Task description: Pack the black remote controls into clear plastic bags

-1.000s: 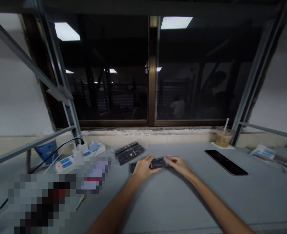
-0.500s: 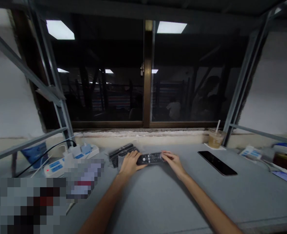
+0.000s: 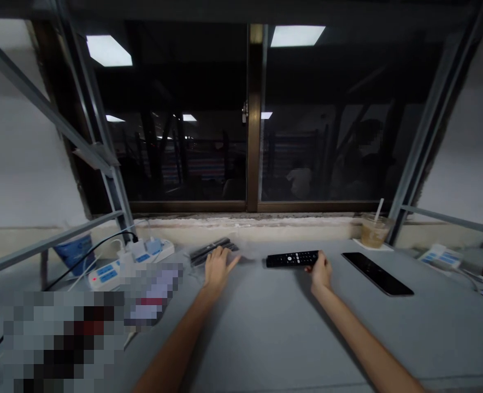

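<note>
A black remote control [image 3: 282,260] with white-marked buttons is held by its right end in my right hand [image 3: 321,273], fingers closed round it. It lies nearly level, just above the grey tabletop, pointing left. My left hand [image 3: 217,268] is palm down with fingers spread and thumb stretched to the right. Its fingertips reach the near side of several dark, stick-like items [image 3: 215,248] in clear plastic wrap, which look like more remotes. Whether the fingertips touch the wrap, I cannot tell.
A black phone [image 3: 376,273] lies right of the remote, with an iced drink cup [image 3: 373,232] behind it. To the left are a white power strip [image 3: 110,273] with plugs and cables, and a blue container [image 3: 75,254]. A metal frame and dark window [image 3: 176,136] stand behind.
My right hand has carried the remote rightward, away from my left hand, which has let go of its left end. The remote's surface now looks glossier and sharper. The view has shifted slightly.
</note>
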`<act>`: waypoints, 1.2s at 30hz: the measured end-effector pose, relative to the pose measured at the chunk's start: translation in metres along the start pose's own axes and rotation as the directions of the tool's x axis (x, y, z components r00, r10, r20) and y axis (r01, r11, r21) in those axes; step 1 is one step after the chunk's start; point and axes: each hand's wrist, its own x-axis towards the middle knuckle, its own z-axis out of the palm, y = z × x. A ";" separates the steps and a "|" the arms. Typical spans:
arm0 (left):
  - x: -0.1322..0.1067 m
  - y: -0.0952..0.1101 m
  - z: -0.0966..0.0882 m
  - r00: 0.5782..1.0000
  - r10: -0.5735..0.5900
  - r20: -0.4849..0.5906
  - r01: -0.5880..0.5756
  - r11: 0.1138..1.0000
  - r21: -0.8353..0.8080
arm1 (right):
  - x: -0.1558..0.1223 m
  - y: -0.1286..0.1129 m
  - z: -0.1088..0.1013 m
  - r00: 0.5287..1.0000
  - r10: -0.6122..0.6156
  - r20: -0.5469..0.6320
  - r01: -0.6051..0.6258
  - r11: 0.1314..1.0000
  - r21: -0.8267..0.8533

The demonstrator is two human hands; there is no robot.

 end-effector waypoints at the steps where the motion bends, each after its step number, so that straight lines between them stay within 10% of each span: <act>1: 0.000 -0.001 -0.001 0.999 -0.034 -0.026 0.034 0.999 0.000 | 0.000 0.001 0.000 1.000 0.011 0.022 -0.011 1.000 -0.007; 6: -0.001 0.001 -0.003 0.997 -0.009 -0.075 0.009 1.000 -0.011 | -0.015 0.007 0.005 0.947 0.093 0.308 -0.073 0.995 -0.074; 15: 0.002 0.008 -0.015 0.995 0.090 -0.051 -0.093 0.994 -0.061 | -0.045 0.014 0.013 0.719 0.226 0.657 -0.114 0.971 -0.209; 28: -0.002 0.011 -0.009 0.990 0.141 -0.026 -0.142 0.987 -0.078 | -0.038 0.028 0.013 0.820 0.147 0.554 -0.085 0.987 -0.137; 36: -0.005 0.010 -0.006 0.981 0.191 0.040 -0.187 0.979 -0.086 | -0.041 0.022 0.016 0.776 0.123 0.619 -0.051 0.990 -0.133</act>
